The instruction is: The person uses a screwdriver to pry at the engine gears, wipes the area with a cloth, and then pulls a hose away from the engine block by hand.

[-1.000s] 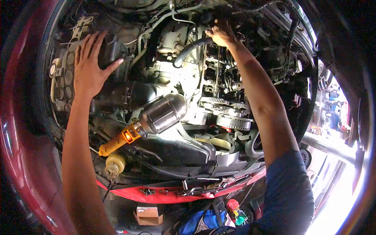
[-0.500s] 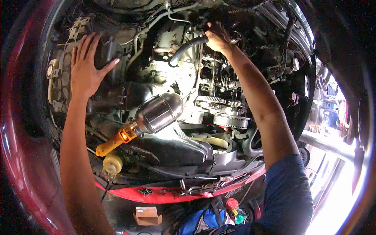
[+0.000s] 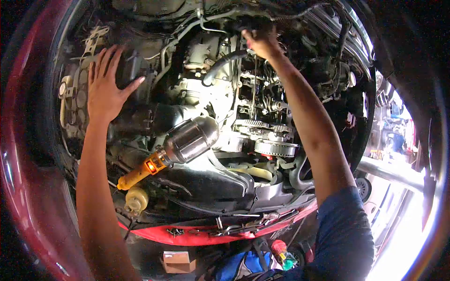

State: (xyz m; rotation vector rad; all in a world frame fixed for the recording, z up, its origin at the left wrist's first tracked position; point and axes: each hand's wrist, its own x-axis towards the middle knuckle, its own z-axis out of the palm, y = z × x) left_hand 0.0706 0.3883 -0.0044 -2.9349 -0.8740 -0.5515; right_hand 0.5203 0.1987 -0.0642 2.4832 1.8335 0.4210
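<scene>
My left hand lies with fingers and thumb spread on a dark housing at the left of the engine bay. At the back of the opened engine, my right hand reaches in with its fingers apart; nothing shows in it, though the fingertips are partly in shadow. Just left of that hand is a bent black hose, its upper end close to the palm. Below my right forearm are the exposed valve train and the toothed timing gears.
A lit work lamp with an orange handle lies across the front. Beside its handle is a yellowish reservoir cap. Wrenches and small bolts rest on the red front edge. Below are a cardboard box and a blue bag.
My right hand has opened, its fingers spreading apart near the hose's upper end. The hose sits slightly lower in view. My left hand stays on the housing, and the view has shifted a little.
</scene>
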